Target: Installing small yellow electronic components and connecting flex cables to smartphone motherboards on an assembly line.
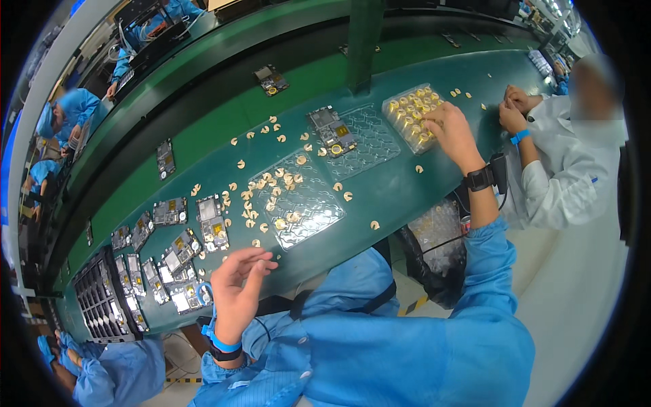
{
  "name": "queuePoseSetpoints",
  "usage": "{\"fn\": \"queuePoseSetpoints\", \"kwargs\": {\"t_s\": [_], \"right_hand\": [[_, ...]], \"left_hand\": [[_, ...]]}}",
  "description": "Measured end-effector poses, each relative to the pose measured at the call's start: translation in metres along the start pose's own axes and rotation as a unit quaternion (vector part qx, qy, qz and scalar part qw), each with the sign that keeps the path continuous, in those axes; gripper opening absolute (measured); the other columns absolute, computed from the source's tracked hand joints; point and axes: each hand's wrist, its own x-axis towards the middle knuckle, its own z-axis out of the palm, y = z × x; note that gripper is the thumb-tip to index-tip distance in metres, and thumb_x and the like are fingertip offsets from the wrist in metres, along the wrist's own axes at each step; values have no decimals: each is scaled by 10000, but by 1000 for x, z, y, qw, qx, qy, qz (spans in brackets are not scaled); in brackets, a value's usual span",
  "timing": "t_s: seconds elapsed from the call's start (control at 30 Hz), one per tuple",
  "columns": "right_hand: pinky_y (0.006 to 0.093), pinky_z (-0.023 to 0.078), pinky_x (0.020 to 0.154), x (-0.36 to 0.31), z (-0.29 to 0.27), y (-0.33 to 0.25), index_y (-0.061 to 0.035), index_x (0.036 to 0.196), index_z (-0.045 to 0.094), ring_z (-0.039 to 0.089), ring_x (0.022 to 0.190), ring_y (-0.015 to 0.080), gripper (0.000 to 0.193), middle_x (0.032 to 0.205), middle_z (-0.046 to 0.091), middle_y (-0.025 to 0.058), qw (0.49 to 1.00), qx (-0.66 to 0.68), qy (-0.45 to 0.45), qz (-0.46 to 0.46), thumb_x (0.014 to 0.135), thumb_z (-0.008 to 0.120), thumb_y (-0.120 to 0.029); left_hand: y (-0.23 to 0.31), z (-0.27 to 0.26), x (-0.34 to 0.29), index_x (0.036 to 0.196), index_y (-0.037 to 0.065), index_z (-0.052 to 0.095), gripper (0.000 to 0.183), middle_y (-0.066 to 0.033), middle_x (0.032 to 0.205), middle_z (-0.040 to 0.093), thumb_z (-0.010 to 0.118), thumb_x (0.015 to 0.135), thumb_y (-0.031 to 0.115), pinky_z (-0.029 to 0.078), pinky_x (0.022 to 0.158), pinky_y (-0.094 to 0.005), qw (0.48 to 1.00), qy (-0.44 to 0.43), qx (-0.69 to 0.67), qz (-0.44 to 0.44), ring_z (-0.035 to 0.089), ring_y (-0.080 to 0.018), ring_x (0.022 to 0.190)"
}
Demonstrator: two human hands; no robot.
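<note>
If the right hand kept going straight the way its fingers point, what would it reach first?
The right hand points up and left over the clear tray of gold parts, and its fingertips already seem to be at those parts. So it would likely meet them first, though depth is hard to judge.

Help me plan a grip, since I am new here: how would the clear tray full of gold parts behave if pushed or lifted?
The clear tray looks thin and moulded, so it probably flexes when lifted at one edge. Its gold parts sit in open pockets, so tilting could spill them. On the smooth green table it likely slides easily.
</note>
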Motion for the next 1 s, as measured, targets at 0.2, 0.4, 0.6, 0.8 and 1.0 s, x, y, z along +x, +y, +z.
{"fn": "queuePoseSetpoints", "kwargs": {"t_s": [0.2, 0.4, 0.6, 0.8, 1.0], "right_hand": [[431, 518, 903, -3, 2, 10, 2, 1031, 760, 629, 991, 378, 163, 981, 626, 170, 993, 92, 51, -53, 894, 740, -85], [310, 522, 721, -9, -2, -20, 17, 1040, 760, 638, 757, 160, 153, 865, 694, 44, 935, 339, 74, 69, 959, 757, -112], [244, 494, 612, -60, -16, -219, 57, 1119, 750, 618, 678, 94, 181, 818, 693, 47, 748, 648, -100, 105, 1024, 690, -84], [227, 537, 600, -98, -4, -318, 55, 1028, 690, 664, 685, 107, 76, 845, 731, 90, 653, 732, -145, 130, 975, 731, 21], [250, 565, 654, -106, 1, -355, 50, 1040, 732, 700, 774, 125, 66, 916, 744, 102, 737, 661, -139, 29, 978, 722, 30]], "left_hand": [[-1, 12, -17, 1213, -54, 672, 196, -167, 1108, 761, 661, 1023, -7, 599, 859, -342, 1000, 3, -4, -6, 761, -244, 970], [-3, 12, -20, 1203, -72, 676, 189, -163, 1109, 771, 646, 1029, -6, 606, 884, -319, 1000, -15, -19, -16, 772, -226, 1013], [26, 34, -12, 1325, -44, 647, 284, -169, 1116, 761, 637, 1048, 20, 609, 795, -336, 987, -18, -161, 13, 754, -228, 961], [27, 25, -19, 1352, -46, 674, 342, -130, 1155, 680, 668, 1009, -41, 604, 765, -267, 969, 23, -187, 162, 731, -186, 939], [10, 3, -33, 1180, -80, 740, 232, -145, 1108, 666, 683, 958, -119, 619, 699, -274, 943, 96, -248, 199, 733, -197, 887]]}}
